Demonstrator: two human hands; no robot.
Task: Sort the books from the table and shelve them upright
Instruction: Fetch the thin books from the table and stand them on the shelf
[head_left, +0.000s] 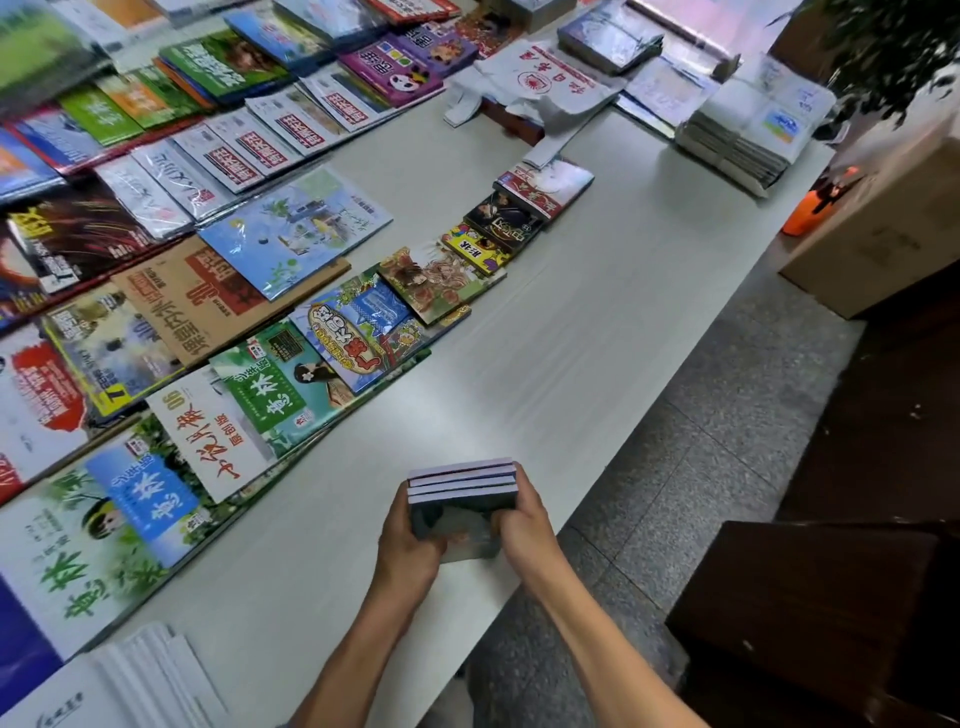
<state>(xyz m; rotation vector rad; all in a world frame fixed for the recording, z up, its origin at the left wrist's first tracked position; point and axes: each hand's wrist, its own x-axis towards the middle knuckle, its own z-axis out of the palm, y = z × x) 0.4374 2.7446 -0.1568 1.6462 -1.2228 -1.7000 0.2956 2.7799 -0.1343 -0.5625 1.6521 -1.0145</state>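
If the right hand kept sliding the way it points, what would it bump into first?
Probably nothing soon: the right hand, gripping the small book stack, points up the bare table; the comics row lies left.

Both hands hold a small stack of books (462, 499) at lower centre of frame, above the near edge of the white table (571, 338). Left hand (408, 545) grips the stack's left side; right hand (522, 525) grips its right side, fingers curled over the cover. At least three pale page edges visible in the stack. Rows of overlapping magazines (171, 291) fill the left half of frame. A diagonal run of small comic books (488, 234) sits at centre. Bundled white books (753, 130) upper right. Cardboard box (883, 234) at right edge, on speckled floor.
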